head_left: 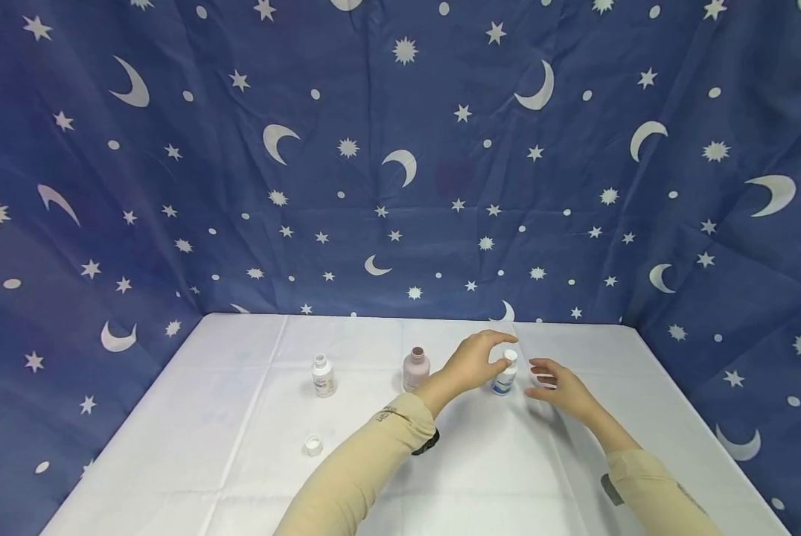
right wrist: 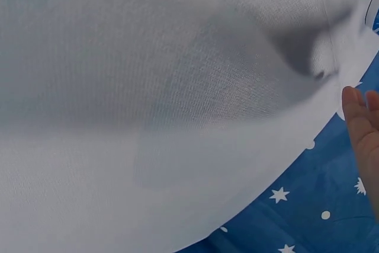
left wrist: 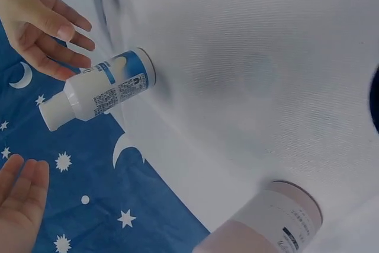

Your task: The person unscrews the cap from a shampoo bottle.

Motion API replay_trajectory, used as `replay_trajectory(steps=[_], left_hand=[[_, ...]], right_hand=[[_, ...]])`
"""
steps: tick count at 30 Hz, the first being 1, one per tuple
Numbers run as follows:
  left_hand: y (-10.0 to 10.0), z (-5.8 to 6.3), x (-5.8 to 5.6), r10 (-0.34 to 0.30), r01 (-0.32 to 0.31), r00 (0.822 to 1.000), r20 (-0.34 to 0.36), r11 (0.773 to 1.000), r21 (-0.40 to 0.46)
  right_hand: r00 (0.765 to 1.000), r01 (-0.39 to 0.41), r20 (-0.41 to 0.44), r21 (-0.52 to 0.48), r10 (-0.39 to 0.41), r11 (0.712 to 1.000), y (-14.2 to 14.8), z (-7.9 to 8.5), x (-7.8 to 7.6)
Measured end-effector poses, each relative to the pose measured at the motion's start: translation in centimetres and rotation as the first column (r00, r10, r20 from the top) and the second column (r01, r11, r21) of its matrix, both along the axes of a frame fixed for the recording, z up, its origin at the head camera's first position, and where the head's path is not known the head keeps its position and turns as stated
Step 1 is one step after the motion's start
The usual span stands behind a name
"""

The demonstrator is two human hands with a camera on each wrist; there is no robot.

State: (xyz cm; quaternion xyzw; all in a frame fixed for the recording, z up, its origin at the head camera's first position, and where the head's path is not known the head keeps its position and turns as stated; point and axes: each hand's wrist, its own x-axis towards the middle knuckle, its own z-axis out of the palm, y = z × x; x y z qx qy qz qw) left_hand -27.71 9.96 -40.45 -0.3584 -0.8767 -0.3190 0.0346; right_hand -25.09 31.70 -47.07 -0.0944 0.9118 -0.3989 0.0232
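Observation:
A white bottle (head_left: pixel 504 374) with a blue label and white cap (head_left: pixel 511 356) stands upright between my two hands. My left hand (head_left: pixel 476 360) is just left of it, fingers apart and loosely bent, the thumb overlapping the bottle near its cap in the head view. On the other side my right hand (head_left: pixel 560 387) hovers with relaxed, slightly curved fingers. The left wrist view shows a gap between the bottle (left wrist: pixel 98 90) and the left hand (left wrist: pixel 22 202); the right hand (left wrist: pixel 47 28) is close to its side. Neither hand holds anything.
A pinkish bottle (head_left: pixel 416 371) without a cap stands behind the left forearm. Farther left is a small uncapped white bottle (head_left: pixel 323 377), with a loose white cap (head_left: pixel 313 445) nearer the front. White cloth (head_left: pixel 253 476) covers the table; a blue star-and-moon curtain (head_left: pixel 400 186) surrounds it.

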Motion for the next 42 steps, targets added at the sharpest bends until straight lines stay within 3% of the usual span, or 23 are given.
replay_trajectory(steps=[5, 12, 16, 20, 26, 28, 31, 35, 38, 42], left_hand=[[0.6, -0.2, -0.4, -0.003, 0.002, 1.0, -0.019, 0.999, -0.052], [1.5, -1.1, -0.8, 0.007, -0.003, 0.999, 0.051, 0.995, -0.096], [2.2, -1.1, -1.0, -0.007, 0.016, 0.998, 0.07, 0.992, -0.129], [2.8, -1.0, -1.1, -0.02, 0.031, 0.998, 0.055, 0.976, -0.214], [2.9, -1.1, -1.4, 0.046, -0.038, 0.999, 0.023, 0.961, -0.274], [2.8, -1.2, -1.5, 0.06, -0.057, 0.998, -0.002, 0.957, -0.284], [3.0, -1.2, -1.8, 0.041, -0.071, 0.994, -0.099, 0.942, -0.329], [3.4, -1.2, -2.0, -0.017, -0.091, 0.966, -0.258, 0.91, -0.404], [3.6, -1.4, -2.0, -0.038, -0.102, 0.95, -0.31, 0.901, -0.421], [3.8, -1.5, -1.9, -0.03, -0.111, 0.945, -0.325, 0.907, -0.407]], right_hand=[[0.999, -0.019, 0.031, -0.06, 0.021, 0.998, 0.1, -0.5, -0.9], [0.993, -0.094, 0.059, -0.147, 0.103, 0.985, -0.8, -1.1, -1.5], [0.991, -0.104, 0.065, -0.128, 0.113, 0.986, -1.3, -1.0, -1.8], [0.993, -0.103, 0.05, -0.096, 0.108, 0.99, -1.6, -1.0, -2.0], [0.995, -0.069, 0.066, -0.082, 0.075, 0.994, -2.4, -1.0, -2.3], [0.995, -0.062, 0.073, -0.082, 0.068, 0.995, -2.7, -1.0, -2.4], [0.995, -0.052, 0.078, -0.081, 0.059, 0.995, -3.0, -1.1, -2.5], [0.994, -0.09, 0.059, -0.072, 0.094, 0.993, -3.1, -1.2, -2.5], [0.992, -0.117, 0.032, -0.084, 0.12, 0.99, -3.1, -1.3, -2.5], [0.993, -0.119, 0.012, -0.093, 0.12, 0.989, -3.2, -1.3, -2.4]])
